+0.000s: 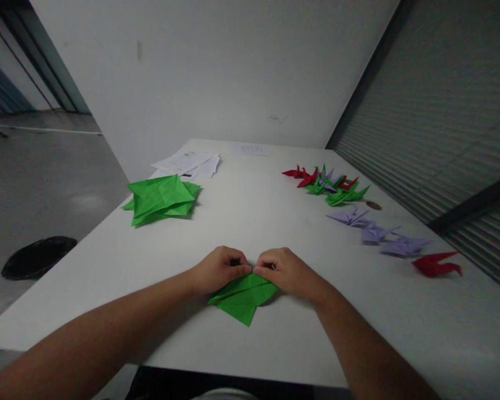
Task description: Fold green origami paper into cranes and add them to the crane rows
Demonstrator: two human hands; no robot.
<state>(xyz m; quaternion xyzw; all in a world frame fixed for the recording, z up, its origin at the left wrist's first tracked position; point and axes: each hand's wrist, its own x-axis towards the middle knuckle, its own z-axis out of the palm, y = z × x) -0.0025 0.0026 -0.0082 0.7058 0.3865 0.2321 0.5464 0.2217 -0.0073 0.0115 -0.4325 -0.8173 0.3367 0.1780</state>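
White rectangular table point(266, 222) against a pale wall point(233, 72); slatted dark blind point(433, 105) along right edge. Folded red, green and lilac paper cranes point(350, 216) line that edge; creased green paper sheets point(160, 198) near left edge. Partly folded green paper piece point(244, 297) by the near edge, middle. Left hand point(223, 270), right hand point(287, 272): thumbs and fingertips closed, pinching its top edge, nearly touching.

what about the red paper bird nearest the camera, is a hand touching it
No, bare table separates the red bird from the right hand.
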